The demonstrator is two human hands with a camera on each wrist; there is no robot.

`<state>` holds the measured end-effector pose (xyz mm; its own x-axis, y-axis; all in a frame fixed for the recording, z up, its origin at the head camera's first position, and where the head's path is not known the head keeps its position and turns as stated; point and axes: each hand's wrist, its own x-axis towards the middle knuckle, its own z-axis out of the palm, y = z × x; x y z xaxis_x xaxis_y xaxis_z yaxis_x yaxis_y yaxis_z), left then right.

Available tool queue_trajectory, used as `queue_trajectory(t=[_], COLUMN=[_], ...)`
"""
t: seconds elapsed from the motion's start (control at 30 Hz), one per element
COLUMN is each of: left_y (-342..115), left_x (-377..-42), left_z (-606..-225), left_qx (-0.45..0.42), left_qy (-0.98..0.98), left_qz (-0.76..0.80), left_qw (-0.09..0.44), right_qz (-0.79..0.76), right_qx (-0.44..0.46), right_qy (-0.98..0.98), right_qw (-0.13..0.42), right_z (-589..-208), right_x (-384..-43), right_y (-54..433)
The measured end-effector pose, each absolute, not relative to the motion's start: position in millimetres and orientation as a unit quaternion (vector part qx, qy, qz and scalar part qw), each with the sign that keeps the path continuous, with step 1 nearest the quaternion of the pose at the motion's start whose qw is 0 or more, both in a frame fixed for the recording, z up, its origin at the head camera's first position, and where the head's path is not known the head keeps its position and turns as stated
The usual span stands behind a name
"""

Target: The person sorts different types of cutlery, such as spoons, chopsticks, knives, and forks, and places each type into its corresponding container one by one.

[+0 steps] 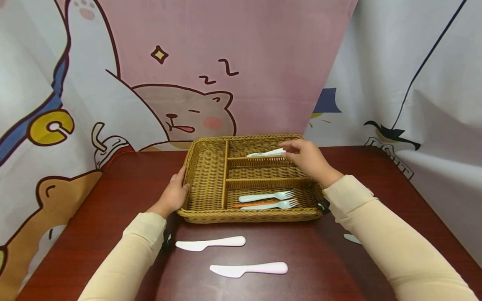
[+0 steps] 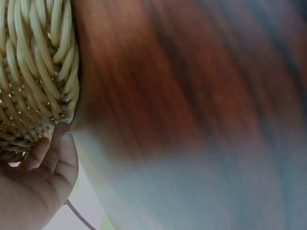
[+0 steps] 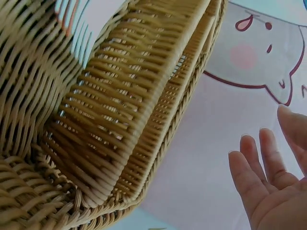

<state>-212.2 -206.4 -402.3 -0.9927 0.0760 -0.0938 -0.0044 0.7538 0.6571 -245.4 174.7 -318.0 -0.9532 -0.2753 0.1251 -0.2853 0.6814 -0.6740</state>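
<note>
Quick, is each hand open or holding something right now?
Left hand: closed, holding the wicker basket by its left side.
Right hand: open, holding nothing, over the basket.

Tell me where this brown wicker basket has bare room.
Free: the long left compartment beside the left hand; the middle right compartment's visible floor, between two brown wicker dividers. Crowded: the front right compartment, holding pale plastic forks; the back one, holding white plastic cutlery near the right hand.
</note>
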Motion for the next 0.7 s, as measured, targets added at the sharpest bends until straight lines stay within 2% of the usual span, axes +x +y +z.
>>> queue_trajectory(t=[0.27, 0.7], left_y=[-206.1, -204.0], left_x=[-214.2, -211.9], left_z=[-403.3, -401.0], left_qx=[0.019, 0.013], left_qy=[0.936, 0.949], left_qz=[0.346, 0.31], left_qw=[0.057, 0.053], right_qz=[0.349, 0.337], right_qx=[0.18, 0.233], right_qy=[-0.919, -0.911], right_qw=[0.031, 0.04], right_z=[-319.6, -333.1], right_x=[-221.6, -183.5], right_y=[168.6, 159.0])
